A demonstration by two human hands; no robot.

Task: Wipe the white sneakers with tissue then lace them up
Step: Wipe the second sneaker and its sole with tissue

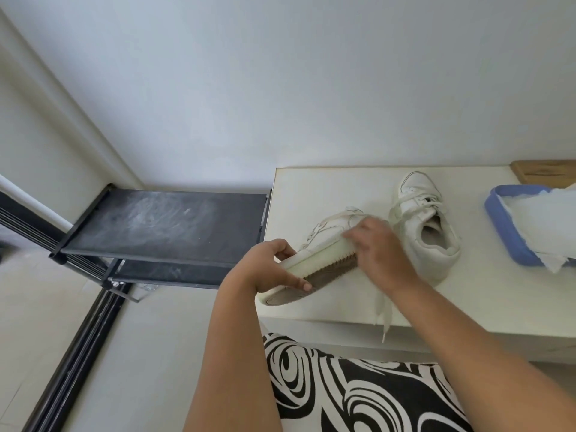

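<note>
Left hand (270,267): grips tilted sneaker (314,260) at its heel, brown sole showing
Right hand (377,247): rests on its side
Second sneaker (428,226): upright on white table (486,294)
Tissue (542,226): in blue tray (498,226)

Matt white leather sneakers (427,226), ribbed rubber sole (330,272), blue plastic tray (498,226).

tissue tray (511,244) cut off (right edge), right hand (378,247) motion-blurred

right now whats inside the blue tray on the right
White tissue sheets lie crumpled in the blue tray, spilling over its near rim. Whatever sits beneath them is covered, and the tray runs past the frame edge.
</note>
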